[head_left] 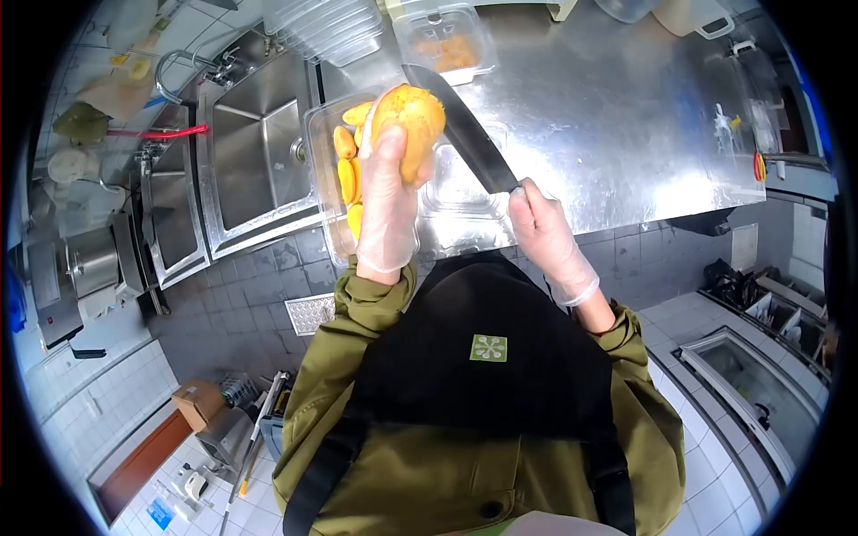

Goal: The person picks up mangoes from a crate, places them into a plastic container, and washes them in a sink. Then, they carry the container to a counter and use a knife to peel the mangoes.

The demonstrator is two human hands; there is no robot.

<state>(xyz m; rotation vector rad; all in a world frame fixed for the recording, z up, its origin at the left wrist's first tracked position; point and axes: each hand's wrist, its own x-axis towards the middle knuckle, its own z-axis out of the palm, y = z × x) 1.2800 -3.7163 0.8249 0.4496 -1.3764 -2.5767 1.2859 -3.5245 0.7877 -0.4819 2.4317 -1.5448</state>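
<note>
While our left hand point(389, 214) grips the yellow fruit point(413, 121) above the worktop point(617, 134) near its left edge, long axis pointing away from us, our right hand point(543, 230) clasps the knife point(470, 138), blade slanting just right.

Some fingers of gloved left hand point(389, 196) hidden behind yellow fruit point(413, 121); handle of long black knife point(466, 136) hidden in gloved right hand point(543, 234); part of long clear plastic box point(315, 143) behind left hand; orange bits point(456, 54) in clear tub point(488, 46) too blurry to name; stack of clear plastic boxes point(326, 29) cut off at top
</note>
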